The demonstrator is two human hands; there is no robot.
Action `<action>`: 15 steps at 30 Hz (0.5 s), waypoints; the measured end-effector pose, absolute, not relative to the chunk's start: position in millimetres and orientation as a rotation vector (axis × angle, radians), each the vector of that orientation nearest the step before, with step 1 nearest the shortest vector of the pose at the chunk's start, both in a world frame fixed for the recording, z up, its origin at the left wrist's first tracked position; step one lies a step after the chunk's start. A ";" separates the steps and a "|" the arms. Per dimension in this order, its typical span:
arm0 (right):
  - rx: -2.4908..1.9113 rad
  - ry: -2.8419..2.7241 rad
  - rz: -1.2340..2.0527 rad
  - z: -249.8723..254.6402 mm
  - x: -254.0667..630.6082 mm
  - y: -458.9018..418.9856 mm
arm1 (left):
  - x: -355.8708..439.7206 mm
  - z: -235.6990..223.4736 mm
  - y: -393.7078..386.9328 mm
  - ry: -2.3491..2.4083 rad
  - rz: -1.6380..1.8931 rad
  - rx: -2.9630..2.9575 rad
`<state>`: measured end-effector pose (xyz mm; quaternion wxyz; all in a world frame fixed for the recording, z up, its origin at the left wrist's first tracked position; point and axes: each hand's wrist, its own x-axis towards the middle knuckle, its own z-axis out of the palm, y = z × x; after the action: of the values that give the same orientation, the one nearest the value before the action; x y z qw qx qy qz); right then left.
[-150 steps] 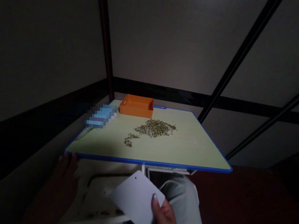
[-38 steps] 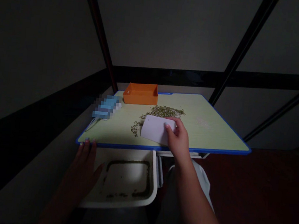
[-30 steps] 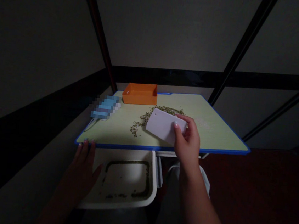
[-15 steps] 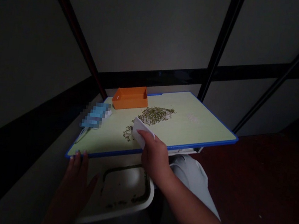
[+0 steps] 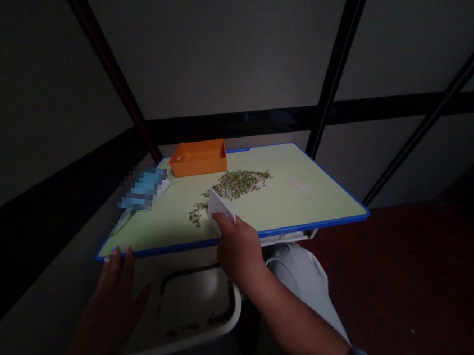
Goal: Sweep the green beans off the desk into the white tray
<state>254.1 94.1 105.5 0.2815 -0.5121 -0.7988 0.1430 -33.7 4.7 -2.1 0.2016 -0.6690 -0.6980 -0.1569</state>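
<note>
A flat white scraper [image 5: 218,208] is gripped in my right hand [image 5: 240,248], its edge down on the pale green tabletop [image 5: 310,202]. Beyond it lies a spread of small green-brown grains [image 5: 240,183], mixed with some whitish bits. On the scraper's left is a smaller scatter of the same grains [image 5: 197,213]. My left hand [image 5: 117,289] rests its outstretched fingertips on the table's near left corner, holding nothing. Below the front edge sits a white tub [image 5: 231,312] with dark bits along its inside.
An orange tray [image 5: 200,159] stands at the back left of the table. In front of it to the left lies a blurred blue item [image 5: 143,187] with a pale cord or strap. Whitish residue [image 5: 298,184] marks the right side. Panelled walls stand close behind.
The whole view has shifted slightly, so the table appears a little further left. The scraper stays in my right hand near the small scatter, and my left hand stays at the corner.
</note>
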 end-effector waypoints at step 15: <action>-1.525 -2.011 0.240 102.5 288.6 103.9 | -35.1 -6.5 7.4 -1.931 -0.497 -1.824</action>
<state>288.6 103.9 102.5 0.2984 -0.5742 -0.7570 0.0904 -35.1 7.4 -6.5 0.2179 -0.6587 -0.6974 -0.1795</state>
